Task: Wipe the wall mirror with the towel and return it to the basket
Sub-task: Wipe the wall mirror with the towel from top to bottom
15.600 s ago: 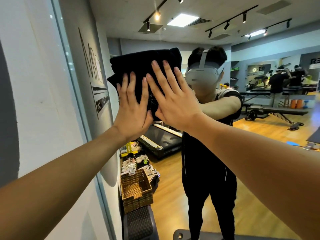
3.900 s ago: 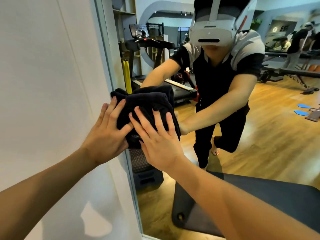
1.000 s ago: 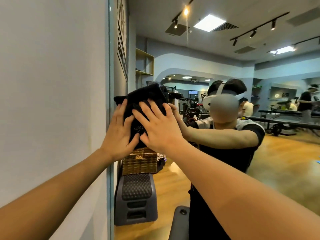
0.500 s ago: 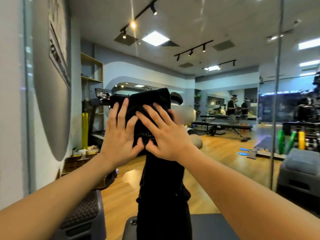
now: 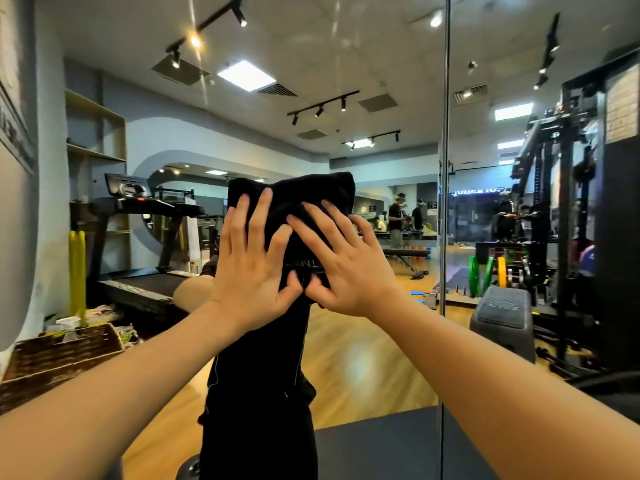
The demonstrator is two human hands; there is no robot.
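A folded black towel (image 5: 304, 199) lies flat against the wall mirror (image 5: 374, 341), straight ahead at about head height. My left hand (image 5: 249, 265) presses on its left half with fingers spread and straight. My right hand (image 5: 343, 261) presses on its right half the same way, and the two thumbs meet at the towel's lower edge. The towel hides the head of my reflection; only the dark torso shows below. A woven wicker basket (image 5: 52, 362) appears at the lower left, seen in the glass.
A vertical seam (image 5: 443, 237) between mirror panels runs just right of my hands. The reflection shows a treadmill (image 5: 138, 285), a grey step block (image 5: 502, 320), a weight rack with coloured plates (image 5: 561, 237) and distant people (image 5: 405, 220). A dark mat (image 5: 374, 445) lies below.
Both hands have slid the towel to the right across the mirror, away from its left edge and toward the panel seam. The hold on the towel is unchanged.
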